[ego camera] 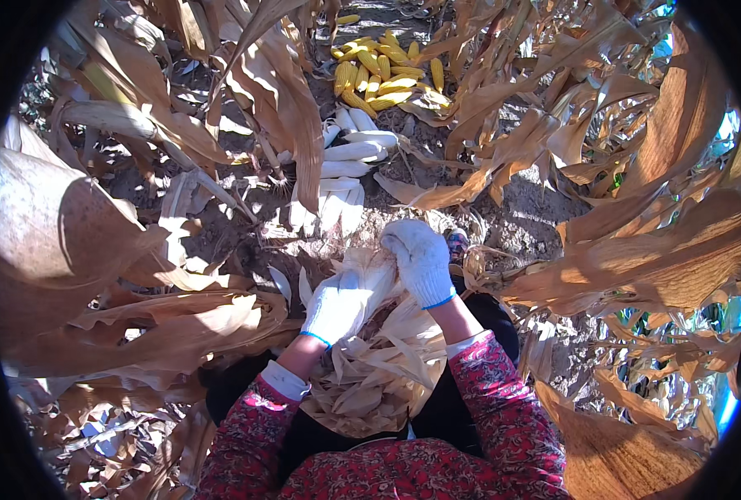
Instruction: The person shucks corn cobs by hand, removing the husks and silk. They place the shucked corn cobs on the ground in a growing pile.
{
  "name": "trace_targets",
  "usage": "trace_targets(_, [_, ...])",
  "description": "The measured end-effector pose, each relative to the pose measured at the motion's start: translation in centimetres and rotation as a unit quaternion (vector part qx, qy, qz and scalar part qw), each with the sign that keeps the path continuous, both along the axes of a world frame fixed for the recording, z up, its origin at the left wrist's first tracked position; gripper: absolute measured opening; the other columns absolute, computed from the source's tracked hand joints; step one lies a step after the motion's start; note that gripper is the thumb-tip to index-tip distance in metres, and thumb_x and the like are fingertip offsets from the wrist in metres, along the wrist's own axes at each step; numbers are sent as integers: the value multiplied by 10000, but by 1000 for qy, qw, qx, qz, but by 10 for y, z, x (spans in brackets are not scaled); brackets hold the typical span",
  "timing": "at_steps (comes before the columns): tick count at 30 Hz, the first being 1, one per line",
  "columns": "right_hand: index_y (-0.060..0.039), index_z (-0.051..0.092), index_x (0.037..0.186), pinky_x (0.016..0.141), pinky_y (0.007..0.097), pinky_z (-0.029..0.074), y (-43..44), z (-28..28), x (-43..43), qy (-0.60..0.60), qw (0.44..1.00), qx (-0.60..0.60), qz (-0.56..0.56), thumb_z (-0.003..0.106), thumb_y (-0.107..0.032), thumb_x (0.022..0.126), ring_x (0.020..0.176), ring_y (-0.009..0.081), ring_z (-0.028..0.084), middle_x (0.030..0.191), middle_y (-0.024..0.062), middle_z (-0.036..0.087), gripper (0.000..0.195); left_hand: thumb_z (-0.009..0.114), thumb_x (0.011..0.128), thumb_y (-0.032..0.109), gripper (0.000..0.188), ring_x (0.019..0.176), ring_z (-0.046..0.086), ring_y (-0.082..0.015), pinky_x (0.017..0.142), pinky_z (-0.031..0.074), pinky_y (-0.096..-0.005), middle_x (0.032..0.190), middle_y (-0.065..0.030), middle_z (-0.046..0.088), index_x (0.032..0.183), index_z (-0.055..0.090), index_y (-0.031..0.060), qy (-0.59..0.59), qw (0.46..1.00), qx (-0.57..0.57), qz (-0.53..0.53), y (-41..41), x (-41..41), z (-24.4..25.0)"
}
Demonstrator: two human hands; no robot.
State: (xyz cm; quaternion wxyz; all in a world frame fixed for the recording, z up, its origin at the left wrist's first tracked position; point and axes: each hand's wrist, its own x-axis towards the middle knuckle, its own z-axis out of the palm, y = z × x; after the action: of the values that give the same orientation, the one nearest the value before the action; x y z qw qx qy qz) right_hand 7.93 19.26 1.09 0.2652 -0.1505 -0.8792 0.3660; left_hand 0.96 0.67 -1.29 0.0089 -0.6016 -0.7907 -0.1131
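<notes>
Both of my hands wear white knit work gloves with blue cuff edging. An ear of corn in pale husk [373, 270] is held between them, tilted, its tip pointing away from me. My left hand [338, 305] grips the ear along its lower left side. At the upper right, my right hand [417, 256] is closed on husk near the tip; its fingertips are hidden by the glove's back. Below the hands, a heap of torn dry husks [377, 387] lies between my legs. Whether any kernels are bared on this ear cannot be seen.
Beyond my hands, several unpeeled ears in white husk [352, 151] lie on the soil, with a pile of bare yellow cobs [380, 72] behind them. Dry corn stalks and leaves [652, 256] crowd in from the right. Large brown leaves [64, 250] hang close on the left.
</notes>
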Motion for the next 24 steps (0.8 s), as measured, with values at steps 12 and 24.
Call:
trace_targets(12, [-14, 632, 973, 651, 281, 461, -11, -1, -2, 57, 869, -492, -12, 528, -88, 982, 681, 138, 550, 780, 39, 584, 128, 557, 892, 190, 314, 854, 672, -344, 731, 543, -411, 975, -195, 648, 1136, 585, -6, -295, 942, 14, 159, -4, 3, -12])
trace_targets(24, [-71, 611, 1055, 473, 241, 286, 58, 17, 25, 195, 645, -739, 17, 461, -622, 987, 542, 82, 356, 713, -25, 480, 576, 495, 1007, 487, 534, 993, 646, -221, 862, 500, -332, 1076, -115, 687, 1172, 647, 2, -563, 768, 103, 287, -71, 3, -72])
